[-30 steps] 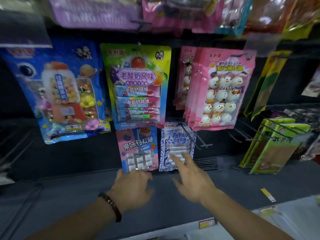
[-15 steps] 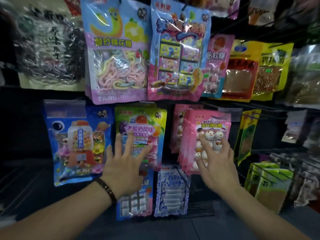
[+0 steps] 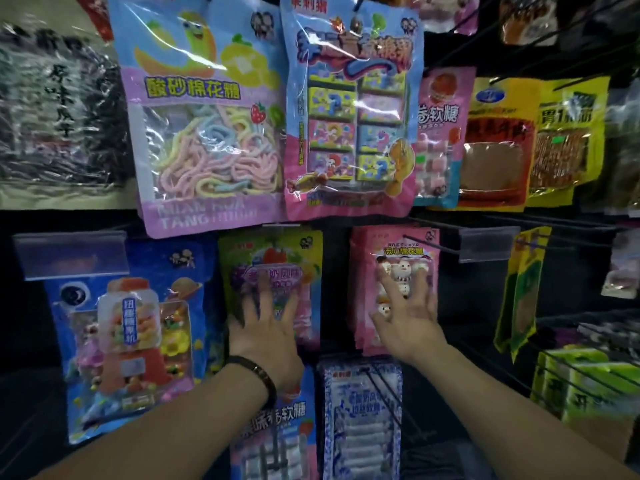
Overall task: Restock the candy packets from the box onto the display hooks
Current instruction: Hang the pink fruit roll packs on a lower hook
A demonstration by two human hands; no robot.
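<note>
We had both arms stretched toward the wall of hooks, and neither hand carried a packet. Nearest us, at six o'clock in the view, the blue-and-white packet (image 3: 360,410) and the pink soft-candy packet (image 3: 277,434) hung low, the latter partly behind our left wrist and its dark wristband (image 3: 258,374).

Just past them our left hand (image 3: 266,327) was spread flat, fingers straight and apart, over the green-and-yellow packet (image 3: 273,251) at its twelve o'clock. Our right hand (image 3: 408,317) was open the same way, fingers fanned on the stack of pink snowman packets (image 3: 394,244). We could not tell whether the fingertips pressed the film or sat just off it. We judged the flat palms were there to steady and square the hanging packets, or to feel how full each hook was, not to lift anything.

At one o'clock from the right hand a wire hook (image 3: 426,242) ran out of the pink stack toward a clear label holder (image 3: 485,244). At nine o'clock from the left hand hung the blue gumball packet (image 3: 128,327).

Farther up, at twelve o'clock, the rope-marshmallow packet (image 3: 204,116) and the pink-and-blue packet (image 3: 349,109) overlapped the row beneath.

The box was nowhere in view, so the stock to be hung was out of sight.
</note>
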